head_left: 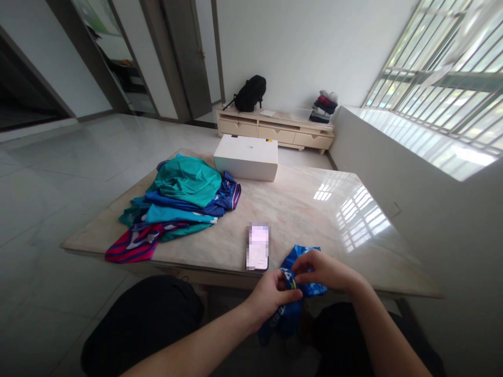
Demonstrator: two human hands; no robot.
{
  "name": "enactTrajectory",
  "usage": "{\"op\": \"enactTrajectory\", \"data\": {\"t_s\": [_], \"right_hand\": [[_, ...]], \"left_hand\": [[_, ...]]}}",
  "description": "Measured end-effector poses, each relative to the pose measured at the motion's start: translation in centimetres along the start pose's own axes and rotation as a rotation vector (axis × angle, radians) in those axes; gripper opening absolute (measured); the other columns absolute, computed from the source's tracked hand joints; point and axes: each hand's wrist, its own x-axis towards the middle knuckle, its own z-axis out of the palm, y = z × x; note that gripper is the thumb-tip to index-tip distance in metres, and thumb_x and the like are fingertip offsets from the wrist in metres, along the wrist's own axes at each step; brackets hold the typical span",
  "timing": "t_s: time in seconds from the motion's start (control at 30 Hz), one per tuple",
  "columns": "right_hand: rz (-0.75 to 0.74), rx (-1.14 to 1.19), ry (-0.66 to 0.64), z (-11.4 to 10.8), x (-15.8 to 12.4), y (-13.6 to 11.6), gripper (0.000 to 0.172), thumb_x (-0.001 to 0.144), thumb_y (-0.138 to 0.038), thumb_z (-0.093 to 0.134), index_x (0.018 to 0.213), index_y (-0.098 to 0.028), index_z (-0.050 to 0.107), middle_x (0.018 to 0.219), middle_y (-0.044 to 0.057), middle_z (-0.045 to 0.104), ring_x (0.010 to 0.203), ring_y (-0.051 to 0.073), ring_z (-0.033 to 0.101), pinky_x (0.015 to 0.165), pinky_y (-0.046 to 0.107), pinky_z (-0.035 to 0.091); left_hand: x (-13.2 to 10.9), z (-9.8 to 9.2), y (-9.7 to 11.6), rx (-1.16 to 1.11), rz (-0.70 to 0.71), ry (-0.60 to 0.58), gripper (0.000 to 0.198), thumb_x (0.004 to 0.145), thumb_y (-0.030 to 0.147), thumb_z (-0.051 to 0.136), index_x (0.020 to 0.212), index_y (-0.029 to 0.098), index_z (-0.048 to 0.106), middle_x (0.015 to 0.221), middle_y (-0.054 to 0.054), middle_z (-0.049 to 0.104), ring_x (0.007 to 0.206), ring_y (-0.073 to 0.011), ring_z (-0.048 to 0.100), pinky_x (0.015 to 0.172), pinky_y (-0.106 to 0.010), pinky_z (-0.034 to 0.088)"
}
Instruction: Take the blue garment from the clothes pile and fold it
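Observation:
A blue patterned garment with white lettering lies partly on the near edge of the table and partly hangs down in front of it. It is thin, shiny cloth like a sports shirt, and its full shape is hidden by folds. My left hand grips a bunched strip of it between thumb and fingers, just off the edge. Against the same strip, my right hand pinches the cloth with thumb and fingertips. A lit phone rests on the table to the left of the garment.
On the left of the marble-topped table lies a heap of sports shirts, green, blue and pink-striped. A white box stands at the far edge. Beyond is a low cabinet with a black backpack and stacked folded clothes.

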Motion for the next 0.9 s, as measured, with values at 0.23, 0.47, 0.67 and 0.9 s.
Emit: {"op": "enactTrajectory", "data": {"t_s": [0.23, 0.47, 0.67, 0.9], "right_hand": [[-0.046, -0.027, 0.050, 0.0, 0.0, -0.6, 0.013, 0.082, -0.030, 0.074, 0.085, -0.019, 0.077, 0.080, 0.002, 0.075, 0.074, 0.020, 0.067, 0.066, 0.027, 0.051], [0.024, 0.132, -0.058, 0.4, -0.2, -1.3, 0.031, 0.084, -0.047, 0.076, 0.085, -0.016, 0.075, 0.073, 0.003, 0.073, 0.069, 0.018, 0.065, 0.062, 0.026, 0.049], [-0.032, 0.025, -0.041, 0.5, 0.1, -1.0, 0.021, 0.082, -0.037, 0.079, 0.082, -0.017, 0.075, 0.072, 0.001, 0.070, 0.065, 0.014, 0.059, 0.058, 0.023, 0.043], [-0.092, 0.387, 0.037, -1.6, -1.5, -0.4, 0.031, 0.081, -0.041, 0.083, 0.079, -0.015, 0.066, 0.066, -0.002, 0.061, 0.058, 0.009, 0.050, 0.055, 0.021, 0.040]], "left_hand": [[0.2, -0.3, -0.5, -0.003, -0.010, 0.018, 0.066, 0.048, 0.040, 0.103, 0.099, 0.012, 0.072, 0.087, -0.004, 0.074, 0.076, -0.0157, 0.063, 0.071, -0.023, 0.043], [0.3, -0.4, -0.4, 0.134, 0.035, 0.023, 0.056, 0.052, 0.038, 0.101, 0.093, 0.011, 0.072, 0.078, -0.002, 0.070, 0.069, -0.0144, 0.060, 0.062, -0.023, 0.040], [0.6, -0.5, -0.9, 0.175, 0.004, 0.057, 0.066, 0.049, 0.049, 0.100, 0.092, 0.014, 0.064, 0.060, 0.005, 0.059, 0.050, -0.0108, 0.052, 0.048, -0.023, 0.042], [0.4, -0.2, 0.0, -0.014, 0.011, -0.068, 0.057, 0.073, 0.062, 0.084, 0.088, 0.017, 0.053, 0.067, -0.003, 0.071, 0.054, -0.0151, 0.065, 0.057, -0.026, 0.052]]}}
